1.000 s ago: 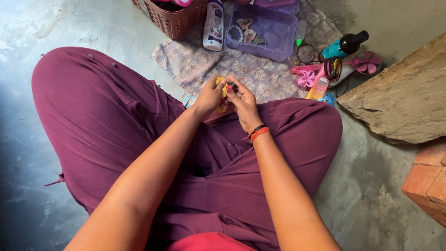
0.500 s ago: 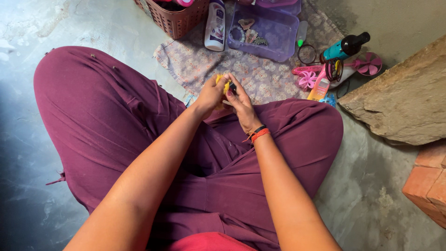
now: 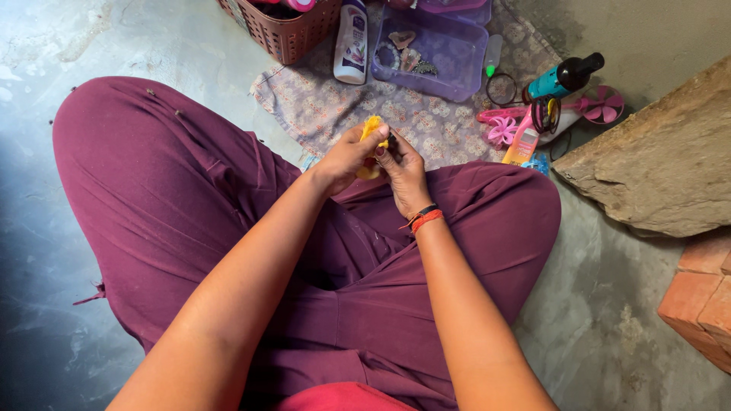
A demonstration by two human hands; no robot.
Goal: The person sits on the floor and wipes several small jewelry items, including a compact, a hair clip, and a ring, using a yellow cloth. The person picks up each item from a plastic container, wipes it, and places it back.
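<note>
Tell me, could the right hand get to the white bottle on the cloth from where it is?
Probably yes: the right hand is busy on the yellow thing, but only bare patterned cloth lies between it and the white bottle.

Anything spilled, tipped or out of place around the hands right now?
Nothing spilled. The teal bottle lies tipped on its side off the patterned cloth. Both hands, left hand and right hand, pinch a small yellow thing.

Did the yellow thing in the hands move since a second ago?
Yes. The yellow thing sits a bit higher now, closer to the purple box on the cloth.
</note>
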